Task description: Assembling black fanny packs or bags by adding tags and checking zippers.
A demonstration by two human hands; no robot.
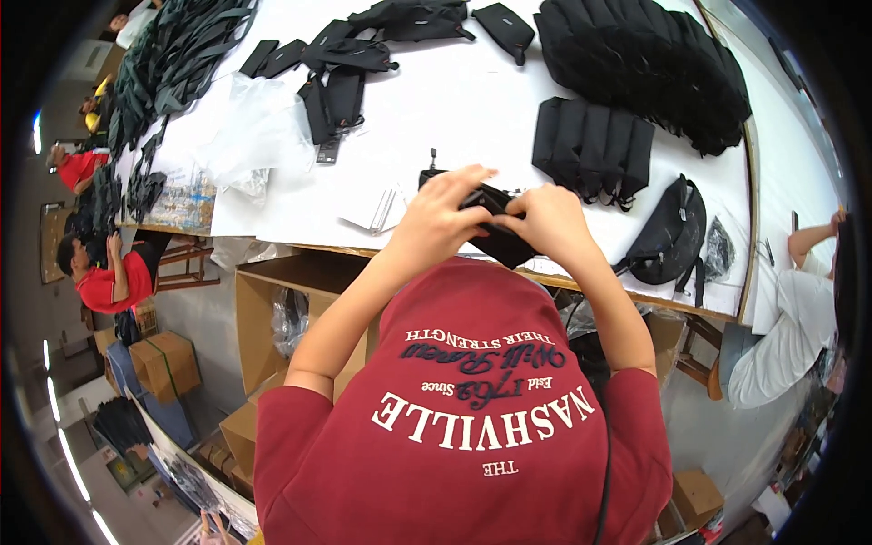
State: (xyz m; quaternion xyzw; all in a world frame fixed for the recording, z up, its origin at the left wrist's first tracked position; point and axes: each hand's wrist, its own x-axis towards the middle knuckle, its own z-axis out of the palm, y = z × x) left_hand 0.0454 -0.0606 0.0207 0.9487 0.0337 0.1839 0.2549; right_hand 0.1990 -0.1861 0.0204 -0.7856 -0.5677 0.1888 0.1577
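Your left hand [436, 218] and right hand [550, 223] grasp a small black fabric pouch [501, 245] at the flat white tabletop [445, 104] edge; tension it evenly, gently.

Two grips [442, 218] [552, 221], one held pouch [505, 245]

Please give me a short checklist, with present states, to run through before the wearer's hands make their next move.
1. Left hand on the black pouch: ok.
2. Right hand on the pouch: ok.
3. Pouch released onto the white table: not ok, both hands hold it at the near edge.
4. Pouch's contents: cannot tell, the inside is hidden.
5. Black waist bag apart from the pouch: ok, lying to its right.
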